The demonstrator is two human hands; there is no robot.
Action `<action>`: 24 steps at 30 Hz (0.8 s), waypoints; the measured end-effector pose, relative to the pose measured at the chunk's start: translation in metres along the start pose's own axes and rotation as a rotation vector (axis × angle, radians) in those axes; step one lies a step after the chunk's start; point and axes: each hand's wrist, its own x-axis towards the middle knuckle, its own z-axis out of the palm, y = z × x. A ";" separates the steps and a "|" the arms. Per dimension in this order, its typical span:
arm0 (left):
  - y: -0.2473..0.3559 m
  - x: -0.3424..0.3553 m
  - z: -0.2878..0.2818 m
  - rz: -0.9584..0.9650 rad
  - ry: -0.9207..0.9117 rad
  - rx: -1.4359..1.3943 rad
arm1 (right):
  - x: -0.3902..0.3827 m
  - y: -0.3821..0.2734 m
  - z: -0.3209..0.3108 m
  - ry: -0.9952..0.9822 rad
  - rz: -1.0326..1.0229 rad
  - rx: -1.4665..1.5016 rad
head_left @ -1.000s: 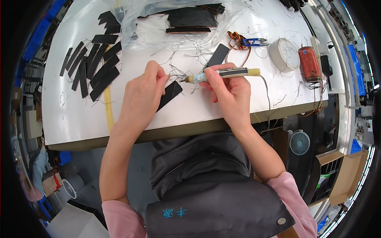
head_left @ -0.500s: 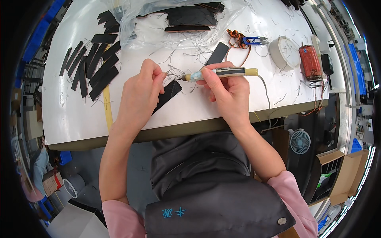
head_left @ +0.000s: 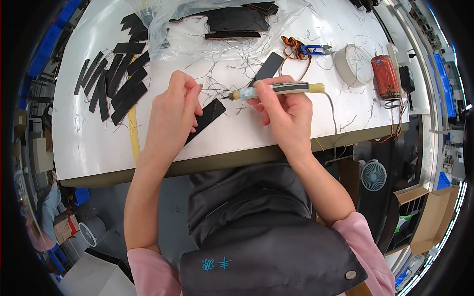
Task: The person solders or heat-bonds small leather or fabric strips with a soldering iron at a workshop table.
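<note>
My left hand (head_left: 173,113) is closed, thumb and forefinger pinched on a thin dark thread that runs toward the tool tip. Its lower fingers curl at the edge of a black strip (head_left: 210,116) with stitching near one end; whether they grip it is hidden. Wrapped in my right hand (head_left: 286,106) is a corded pen-like tool (head_left: 296,88) with a taped, yellow-ended handle. Its dark metal tip points left, just above the strip's stitched end. Loose threads (head_left: 217,74) lie behind the tip. Another black strip (head_left: 270,66) rests beyond my right hand.
Several black strips (head_left: 129,102) lie at the left beside a yellow tape line (head_left: 134,138). A clear plastic bag (head_left: 173,44) with more strips is at the back. Blue thread snips (head_left: 316,50), a white tape roll (head_left: 353,66) and a red cylindrical object (head_left: 386,78) stand right. The tool's cord (head_left: 334,118) hangs over the front edge.
My left hand and the black strip have shifted slightly left and down. My right hand and the tool have moved slightly right, so the tip is farther from my left fingertips.
</note>
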 end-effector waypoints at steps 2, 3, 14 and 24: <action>0.004 0.000 0.001 -0.023 0.016 -0.020 | -0.001 -0.001 -0.003 0.044 -0.010 0.050; 0.001 -0.002 0.004 -0.023 0.017 -0.019 | -0.002 0.000 -0.005 0.076 -0.018 0.116; 0.000 0.003 0.016 0.216 0.118 0.377 | -0.006 0.002 -0.005 0.029 -0.044 -0.021; 0.000 0.004 0.018 0.203 0.122 0.405 | -0.007 0.004 -0.007 -0.004 -0.003 -0.082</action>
